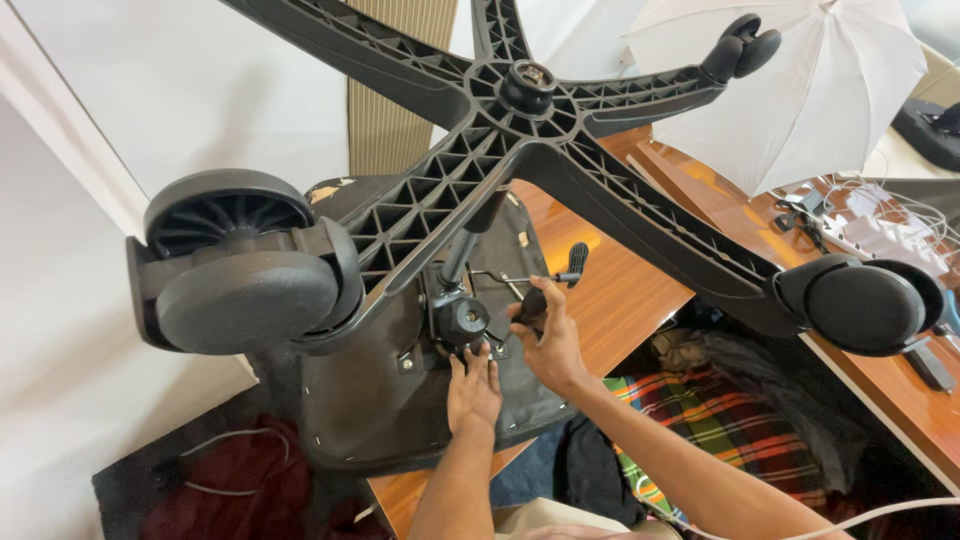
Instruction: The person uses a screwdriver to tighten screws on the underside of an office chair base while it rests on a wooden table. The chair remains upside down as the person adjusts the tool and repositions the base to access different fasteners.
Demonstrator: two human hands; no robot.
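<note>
An office chair lies upside down with its seat underside (370,410) resting on a brown wooden table (620,290). Its black star base (520,140) with caster wheels (240,265) points up toward me. My left hand (472,390) lies flat on the seat underside, fingertips touching the black tilt mechanism (462,320) at the foot of the gas column. My right hand (548,340) grips a black lever handle (533,303) beside that mechanism. A second lever with a black paddle (576,262) sticks out just beyond it.
A white photo umbrella (800,90) stands at upper right above a heap of cables and small devices (870,215). A plaid cloth (710,420) and dark bags lie beneath the table. A red cloth (230,490) lies on the floor at lower left.
</note>
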